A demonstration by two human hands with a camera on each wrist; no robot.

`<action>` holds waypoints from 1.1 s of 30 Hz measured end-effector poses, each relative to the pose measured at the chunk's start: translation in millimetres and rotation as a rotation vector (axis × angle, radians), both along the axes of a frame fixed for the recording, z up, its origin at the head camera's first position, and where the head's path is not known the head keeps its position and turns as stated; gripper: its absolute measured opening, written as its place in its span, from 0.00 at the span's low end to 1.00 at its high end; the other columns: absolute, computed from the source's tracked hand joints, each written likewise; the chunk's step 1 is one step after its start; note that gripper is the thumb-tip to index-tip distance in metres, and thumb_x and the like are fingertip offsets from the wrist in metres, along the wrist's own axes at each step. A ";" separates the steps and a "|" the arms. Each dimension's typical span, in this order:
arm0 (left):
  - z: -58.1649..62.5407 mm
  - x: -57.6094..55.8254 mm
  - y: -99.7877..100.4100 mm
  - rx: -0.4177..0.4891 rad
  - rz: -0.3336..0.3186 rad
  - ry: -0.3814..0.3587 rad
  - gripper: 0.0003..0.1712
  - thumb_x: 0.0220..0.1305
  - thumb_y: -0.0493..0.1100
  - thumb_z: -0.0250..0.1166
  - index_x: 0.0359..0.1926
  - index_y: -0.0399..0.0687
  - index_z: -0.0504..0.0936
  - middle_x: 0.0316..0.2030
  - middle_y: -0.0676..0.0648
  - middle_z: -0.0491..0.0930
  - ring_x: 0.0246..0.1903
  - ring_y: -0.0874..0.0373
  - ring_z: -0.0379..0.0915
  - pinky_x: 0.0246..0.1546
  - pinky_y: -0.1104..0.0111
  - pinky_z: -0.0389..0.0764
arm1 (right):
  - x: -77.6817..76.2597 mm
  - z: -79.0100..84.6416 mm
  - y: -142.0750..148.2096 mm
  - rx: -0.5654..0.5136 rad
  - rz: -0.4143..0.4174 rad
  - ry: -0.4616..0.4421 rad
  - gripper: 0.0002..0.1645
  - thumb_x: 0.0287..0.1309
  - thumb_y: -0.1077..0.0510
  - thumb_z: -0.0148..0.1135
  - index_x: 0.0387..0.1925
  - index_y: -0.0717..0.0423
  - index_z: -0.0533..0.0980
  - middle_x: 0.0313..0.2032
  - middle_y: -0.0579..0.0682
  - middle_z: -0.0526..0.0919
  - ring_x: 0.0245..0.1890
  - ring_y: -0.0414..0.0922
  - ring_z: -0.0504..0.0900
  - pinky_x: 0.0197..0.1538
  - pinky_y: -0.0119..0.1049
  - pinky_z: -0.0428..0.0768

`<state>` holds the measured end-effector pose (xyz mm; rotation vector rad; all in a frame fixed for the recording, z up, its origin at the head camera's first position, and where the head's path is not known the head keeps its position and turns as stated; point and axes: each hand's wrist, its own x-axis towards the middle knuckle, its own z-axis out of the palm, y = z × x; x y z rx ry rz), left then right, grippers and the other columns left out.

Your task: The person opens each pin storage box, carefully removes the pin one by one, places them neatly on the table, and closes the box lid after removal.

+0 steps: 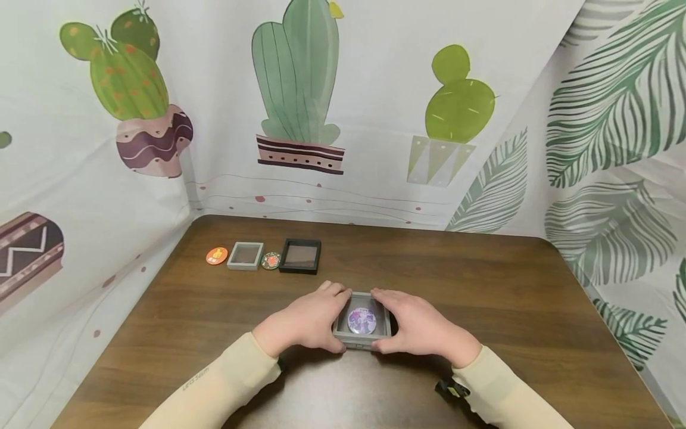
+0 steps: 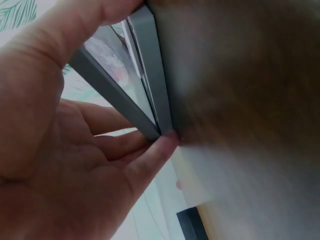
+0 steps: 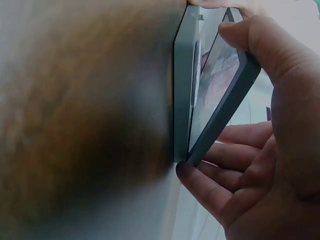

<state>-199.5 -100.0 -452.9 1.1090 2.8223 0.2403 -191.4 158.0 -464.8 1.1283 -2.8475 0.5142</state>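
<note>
A grey square display case [image 1: 360, 338] with clear film sits on the table between both hands. A round purple-and-white badge [image 1: 361, 320] lies in its middle. The left hand [image 1: 308, 319] holds the case's left side, the right hand [image 1: 423, 325] its right side, thumbs at the near edge and fingers toward the far edge. In the left wrist view, the lid [image 2: 112, 92] stands tilted off the base [image 2: 156, 70], the two meeting at the far edge. The right wrist view shows the same wedge gap between lid [image 3: 232, 95] and base [image 3: 184, 95], with the badge seen through film.
Toward the back left of the brown table [image 1: 429, 262] lie an orange badge [image 1: 217, 256], a light grey case [image 1: 245, 256], a dark green badge [image 1: 270, 260] and a black case [image 1: 301, 256]. A cactus-print curtain [image 1: 375, 89] hangs behind the table.
</note>
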 end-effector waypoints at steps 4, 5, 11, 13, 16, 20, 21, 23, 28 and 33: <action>-1.3 -2.7 -1.0 0.021 -0.007 -0.029 0.64 0.35 0.67 0.77 0.69 0.36 0.64 0.62 0.45 0.68 0.59 0.55 0.60 0.54 0.66 0.71 | -2.7 -1.5 4.1 -0.035 0.004 -0.028 0.59 0.44 0.25 0.66 0.70 0.56 0.65 0.66 0.49 0.70 0.63 0.39 0.67 0.61 0.39 0.69; -1.8 -3.1 -1.7 0.028 -0.007 -0.037 0.65 0.35 0.67 0.77 0.69 0.37 0.64 0.62 0.46 0.68 0.59 0.55 0.59 0.54 0.66 0.71 | -3.2 -1.6 4.9 -0.046 0.004 -0.041 0.59 0.44 0.25 0.66 0.70 0.56 0.65 0.66 0.49 0.70 0.63 0.39 0.67 0.61 0.39 0.69; -4.9 -5.9 -5.6 0.063 0.001 -0.072 0.67 0.34 0.69 0.79 0.70 0.39 0.63 0.62 0.48 0.67 0.59 0.57 0.58 0.55 0.66 0.71 | -5.5 -1.4 8.9 -0.081 -0.010 -0.118 0.58 0.47 0.22 0.63 0.70 0.53 0.66 0.65 0.46 0.71 0.61 0.37 0.68 0.61 0.39 0.69; -5.6 -7.0 -6.3 0.070 0.001 -0.070 0.67 0.33 0.70 0.79 0.70 0.40 0.64 0.62 0.48 0.67 0.59 0.57 0.58 0.55 0.66 0.71 | -6.2 -0.7 9.5 -0.096 -0.012 -0.141 0.57 0.47 0.22 0.63 0.70 0.53 0.65 0.64 0.46 0.71 0.61 0.36 0.68 0.61 0.40 0.70; -6.0 -7.7 -7.1 0.079 0.000 -0.068 0.68 0.32 0.71 0.79 0.69 0.40 0.64 0.61 0.48 0.67 0.58 0.57 0.58 0.55 0.66 0.71 | -7.0 -0.1 10.4 -0.116 -0.012 -0.165 0.56 0.48 0.23 0.64 0.70 0.52 0.65 0.63 0.45 0.72 0.60 0.35 0.68 0.60 0.39 0.70; -4.8 -6.8 -7.7 0.093 0.007 -0.075 0.68 0.30 0.71 0.79 0.69 0.41 0.65 0.61 0.50 0.67 0.58 0.58 0.58 0.55 0.66 0.71 | -8.4 -0.7 11.7 -0.142 -0.003 -0.182 0.56 0.48 0.23 0.63 0.70 0.52 0.65 0.62 0.43 0.72 0.59 0.35 0.69 0.60 0.39 0.70; -4.7 -6.7 -7.8 0.096 0.009 -0.076 0.68 0.30 0.71 0.79 0.69 0.42 0.65 0.61 0.50 0.67 0.58 0.58 0.58 0.55 0.65 0.71 | -8.9 -1.1 12.0 -0.150 -0.001 -0.184 0.56 0.49 0.23 0.63 0.70 0.52 0.65 0.61 0.43 0.72 0.59 0.35 0.69 0.60 0.40 0.70; -4.2 -6.4 -7.7 0.099 0.015 -0.076 0.67 0.30 0.71 0.79 0.69 0.43 0.65 0.61 0.50 0.67 0.58 0.58 0.59 0.55 0.65 0.71 | -10.0 -1.7 12.6 -0.164 0.001 -0.189 0.55 0.49 0.23 0.63 0.70 0.51 0.65 0.61 0.43 0.72 0.59 0.36 0.69 0.60 0.40 0.70; -5.2 -7.3 -8.0 0.099 0.014 -0.067 0.68 0.29 0.73 0.78 0.69 0.44 0.65 0.60 0.51 0.67 0.57 0.59 0.59 0.54 0.65 0.71 | -11.5 -3.9 14.4 -0.192 -0.016 -0.214 0.53 0.50 0.22 0.61 0.69 0.48 0.67 0.62 0.48 0.67 0.58 0.39 0.67 0.57 0.43 0.72; -6.5 -7.6 -8.5 0.101 0.014 -0.062 0.68 0.28 0.74 0.78 0.69 0.46 0.66 0.60 0.52 0.67 0.57 0.59 0.59 0.53 0.65 0.72 | -12.4 -4.7 15.2 -0.205 -0.031 -0.237 0.51 0.51 0.23 0.60 0.69 0.46 0.67 0.61 0.48 0.63 0.57 0.41 0.68 0.55 0.43 0.73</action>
